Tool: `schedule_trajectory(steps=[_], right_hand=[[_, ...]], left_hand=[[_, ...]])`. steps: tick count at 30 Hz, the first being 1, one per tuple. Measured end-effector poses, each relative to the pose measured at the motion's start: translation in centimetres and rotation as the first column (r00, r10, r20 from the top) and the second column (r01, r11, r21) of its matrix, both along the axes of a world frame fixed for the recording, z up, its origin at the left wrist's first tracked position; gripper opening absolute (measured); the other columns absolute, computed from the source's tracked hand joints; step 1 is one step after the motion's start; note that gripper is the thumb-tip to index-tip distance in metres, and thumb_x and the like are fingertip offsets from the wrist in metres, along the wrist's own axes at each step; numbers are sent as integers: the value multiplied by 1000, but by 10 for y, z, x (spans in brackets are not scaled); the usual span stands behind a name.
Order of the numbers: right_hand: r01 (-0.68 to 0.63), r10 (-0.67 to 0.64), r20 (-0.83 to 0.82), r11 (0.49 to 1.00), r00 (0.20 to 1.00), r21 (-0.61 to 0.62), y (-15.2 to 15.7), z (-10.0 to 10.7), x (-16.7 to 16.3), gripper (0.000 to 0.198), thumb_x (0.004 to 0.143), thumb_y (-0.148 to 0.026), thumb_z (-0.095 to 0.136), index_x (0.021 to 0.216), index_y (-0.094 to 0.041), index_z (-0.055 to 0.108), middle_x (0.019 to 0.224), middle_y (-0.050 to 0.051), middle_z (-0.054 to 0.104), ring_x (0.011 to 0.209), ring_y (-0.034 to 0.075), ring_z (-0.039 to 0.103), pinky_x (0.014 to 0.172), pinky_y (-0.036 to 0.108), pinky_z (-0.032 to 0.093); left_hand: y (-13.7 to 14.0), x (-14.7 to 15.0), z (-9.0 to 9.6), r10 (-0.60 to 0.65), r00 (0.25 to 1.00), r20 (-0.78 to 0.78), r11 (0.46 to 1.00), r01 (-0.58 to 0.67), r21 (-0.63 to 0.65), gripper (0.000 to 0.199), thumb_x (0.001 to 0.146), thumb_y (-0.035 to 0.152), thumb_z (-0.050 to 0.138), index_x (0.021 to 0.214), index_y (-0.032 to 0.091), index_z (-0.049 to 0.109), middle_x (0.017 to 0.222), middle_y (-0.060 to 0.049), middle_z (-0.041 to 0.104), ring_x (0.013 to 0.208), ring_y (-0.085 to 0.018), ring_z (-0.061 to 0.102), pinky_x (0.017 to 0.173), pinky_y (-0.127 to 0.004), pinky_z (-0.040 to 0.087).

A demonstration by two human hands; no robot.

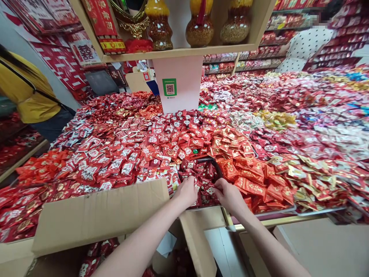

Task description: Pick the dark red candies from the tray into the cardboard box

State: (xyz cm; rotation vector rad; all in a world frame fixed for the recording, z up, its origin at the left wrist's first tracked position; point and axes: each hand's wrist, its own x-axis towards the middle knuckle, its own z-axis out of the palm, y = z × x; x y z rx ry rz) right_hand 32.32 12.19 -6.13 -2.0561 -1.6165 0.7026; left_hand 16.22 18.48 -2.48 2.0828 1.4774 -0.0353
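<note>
My left hand [186, 191] reaches into a dark tray [216, 169] of dark-red wrapped candies [205, 194], its fingers curled closed on one of the wrappers. At the tray's right side, my right hand [230, 195] has thumb and fingers pinched together on another dark-red wrapped candy. The fingertips of both hands are partly hidden among the wrappers. Below my left forearm stands an open cardboard box [100, 211] with flaps spread, holding more dark-red wrapped candies [91, 258]. Brighter red packets [255, 173] lie just right of the tray.
Heaps of wrapped candies [121, 154] cover the long counter. A white pillar [184, 69] with a QR sign [170, 87] carries a wooden shelf [178, 54] with gourd-shaped jars [199, 29]. One person in yellow [31, 88] stands left; another in dotted white [307, 46] is at back right.
</note>
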Motion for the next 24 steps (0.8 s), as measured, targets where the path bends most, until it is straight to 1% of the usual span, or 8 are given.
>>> schedule_trajectory(steps=[2,4,7,9,13,15,20,24], right_hand=[[111,-99,-260,993,960,33,-3,-8,-3,9,76,-28,49,75,-21,45,70,2,61,65,18,59,60,28,42],[162,-141,-405,987,903,18,-5,-16,-8,14,78,-33,45,83,-21,43,68,0,58,55,15,56,51,27,43],[136,-124,-607,990,785,-28,-5,-24,-17,40,78,-34,43,114,-20,33,63,-5,53,44,12,50,40,22,38],[49,-41,-668,999,743,-8,-2,-25,-21,50,78,-31,46,124,-20,29,57,-8,49,43,10,47,40,21,36],[-98,137,-374,988,917,123,8,-23,-23,40,74,-19,47,114,-17,46,69,-1,59,56,12,53,52,23,42],[-134,163,-246,982,955,130,12,-18,-21,37,71,-15,49,108,-16,51,80,2,62,60,12,55,57,24,44],[-248,248,-65,969,967,13,11,-7,-13,12,68,-14,53,77,-16,62,78,5,64,73,17,57,68,25,42],[-270,287,103,950,952,-158,6,-5,-8,10,66,-11,52,64,-14,62,70,9,65,67,20,59,62,27,41]], left_hand=[[1,0,1,9,1000,-2,1000,-9,-6,29,85,31,50,111,18,52,108,-7,60,93,-21,59,80,-43,48],[1,-1,1,2,1000,5,1000,-2,-10,30,85,31,50,111,18,52,110,-7,59,94,-21,59,81,-43,48],[0,-1,1,-27,999,16,1000,27,-7,29,85,31,50,111,18,52,111,-7,59,95,-21,58,82,-44,47],[-1,-1,1,-51,999,17,999,51,-6,27,85,30,50,109,18,53,109,-6,60,94,-21,59,81,-43,48],[-2,-2,0,-83,996,10,996,83,-8,26,85,30,51,108,18,54,109,-6,60,93,-20,59,80,-42,49],[-2,-3,0,-85,996,6,996,85,-8,27,85,30,51,109,18,53,111,-7,59,94,-21,59,80,-43,48],[-2,-4,-3,-76,997,11,997,76,-4,29,85,30,50,112,19,51,113,-7,58,96,-21,58,82,-44,47],[-2,-3,-4,-59,998,16,998,60,-7,30,85,30,50,112,19,51,113,-7,58,95,-21,58,82,-44,47]])
